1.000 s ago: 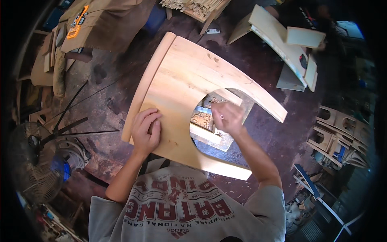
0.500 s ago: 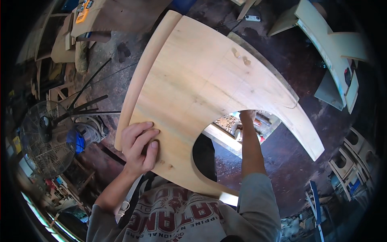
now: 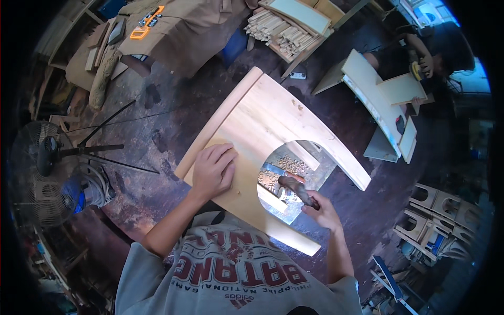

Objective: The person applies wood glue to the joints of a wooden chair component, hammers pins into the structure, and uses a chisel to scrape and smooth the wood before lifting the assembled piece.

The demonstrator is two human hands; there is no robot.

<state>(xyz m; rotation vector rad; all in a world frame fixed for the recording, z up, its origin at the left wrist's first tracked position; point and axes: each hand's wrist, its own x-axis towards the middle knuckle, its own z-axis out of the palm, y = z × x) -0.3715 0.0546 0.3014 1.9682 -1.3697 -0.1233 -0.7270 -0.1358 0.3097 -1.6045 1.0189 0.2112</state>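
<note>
A pale wooden panel [image 3: 252,126] lies in front of me, with a curved far edge, a rounded strip [image 3: 220,123] along its left side and a wide arched cutout. My left hand [image 3: 214,170] rests on the panel near that strip, fingers laid on the wood and gripping nothing. My right hand [image 3: 323,212] is closed round a dark, stubby-headed tool [image 3: 296,189] that resembles a hammer, held over the cutout. Through the opening show many small wooden pieces [image 3: 294,164] and a tool with an orange part, partly hidden by the one I hold.
A standing fan [image 3: 47,152] is at the left. Beyond are a cloth-covered surface [image 3: 184,42] and a crate of sticks [image 3: 283,34]. Another person [image 3: 420,58] works with a yellow tool on a wooden assembly [image 3: 375,100]. Cut-out panels [image 3: 436,220] stand at the right.
My right hand has come back from beneath the panel, now holding the dark tool. The panel has moved lower and looks smaller. My left hand stays on it.
</note>
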